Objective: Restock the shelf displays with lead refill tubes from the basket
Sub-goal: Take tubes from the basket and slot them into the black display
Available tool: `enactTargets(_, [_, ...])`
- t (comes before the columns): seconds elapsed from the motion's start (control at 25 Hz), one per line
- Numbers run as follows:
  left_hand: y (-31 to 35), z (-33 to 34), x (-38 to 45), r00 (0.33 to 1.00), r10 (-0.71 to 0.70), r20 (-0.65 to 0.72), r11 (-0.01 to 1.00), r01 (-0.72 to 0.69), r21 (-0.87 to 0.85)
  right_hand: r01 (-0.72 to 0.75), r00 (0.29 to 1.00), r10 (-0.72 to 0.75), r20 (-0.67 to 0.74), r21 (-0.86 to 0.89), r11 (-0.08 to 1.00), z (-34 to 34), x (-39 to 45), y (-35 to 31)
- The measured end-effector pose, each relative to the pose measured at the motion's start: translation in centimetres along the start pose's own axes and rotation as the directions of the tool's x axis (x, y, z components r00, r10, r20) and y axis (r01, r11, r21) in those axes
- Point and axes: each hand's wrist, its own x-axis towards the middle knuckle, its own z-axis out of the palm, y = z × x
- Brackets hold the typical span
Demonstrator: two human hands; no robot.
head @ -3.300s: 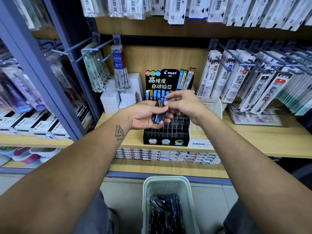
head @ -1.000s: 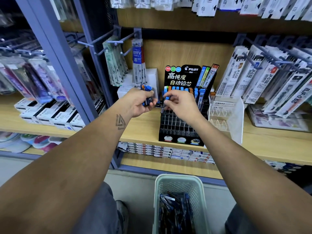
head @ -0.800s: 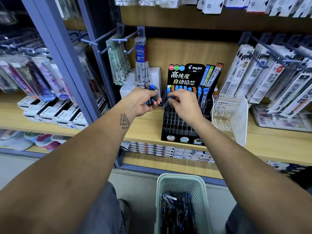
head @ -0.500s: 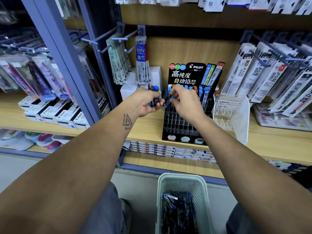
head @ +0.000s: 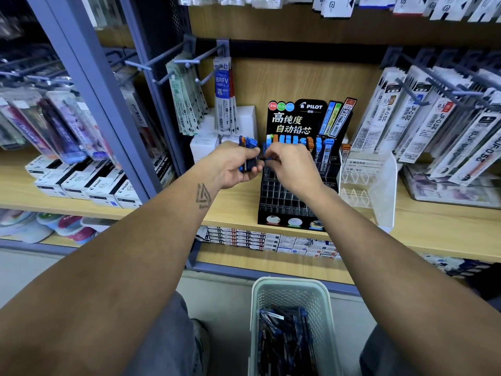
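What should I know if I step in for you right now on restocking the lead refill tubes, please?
Left hand: grips a bunch of refill tubes, blue and orange caps up, beside the display.
Right hand: pinches one tube at the back left of the black Pilot display rack.
Done: the rack's back rows hold tubes.
Left: the front slots look empty; the white basket on the floor below holds many more tubes. The clear Mono stand to the right also looks empty.
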Motion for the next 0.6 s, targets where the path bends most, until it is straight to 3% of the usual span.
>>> enactTargets(0.16, [0.0,-0.3,-0.4,0.999,-0.009,0.035,1.0,0.009,-0.006,0.034,0.997,-0.032,0.073,-0.026,0.999,0.6,-0.3,0.0])
enactTargets(0.48, [0.0,-0.3,-1.3,0.994,-0.021,0.103,1.0,0.021,0.001,-0.029,1.0,0.028,-0.011,-0.159,0.987,0.8,-0.7,0.1])
enactTargets(0.6, [0.0,0.0,-1.8,0.981,-0.047,0.191,0.998,0.055,-0.035,-0.049,0.999,0.05,0.02,-0.052,0.997,0.3,-0.7,0.5])
